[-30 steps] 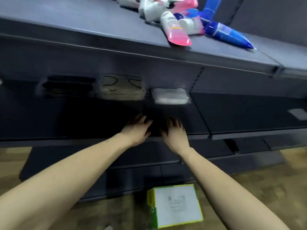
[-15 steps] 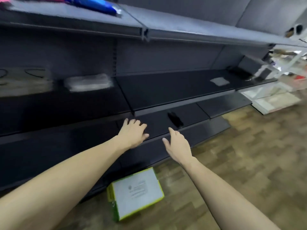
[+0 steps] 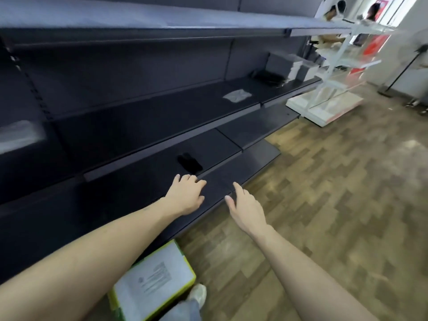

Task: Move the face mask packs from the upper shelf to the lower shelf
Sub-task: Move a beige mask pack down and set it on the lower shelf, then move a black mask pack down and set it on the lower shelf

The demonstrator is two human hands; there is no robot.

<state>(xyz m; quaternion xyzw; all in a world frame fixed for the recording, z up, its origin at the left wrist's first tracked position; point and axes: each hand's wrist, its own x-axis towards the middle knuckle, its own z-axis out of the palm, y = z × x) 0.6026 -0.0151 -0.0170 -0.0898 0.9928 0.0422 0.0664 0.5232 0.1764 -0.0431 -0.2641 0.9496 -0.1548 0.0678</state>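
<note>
A pale face mask pack (image 3: 236,96) lies on the dark upper shelf (image 3: 162,117) far to the right, and another white pack (image 3: 19,135) shows at the left edge of that shelf. A black pack (image 3: 190,162) lies on the lower shelf (image 3: 148,179). My left hand (image 3: 186,195) hovers just in front of the black pack, fingers relaxed, holding nothing. My right hand (image 3: 246,208) is open beside it, over the bottom shelf's edge, with nothing in it.
A green-edged white box (image 3: 152,281) lies on the wood floor below my arms, next to my shoe (image 3: 196,295). Grey boxes (image 3: 286,67) stand at the shelf's far end. A white rack (image 3: 335,72) stands beyond, with people behind it.
The view has swung right along the shelving; the tubes on the top shelf have left the frame. Both hands have moved right with it and stay open.
</note>
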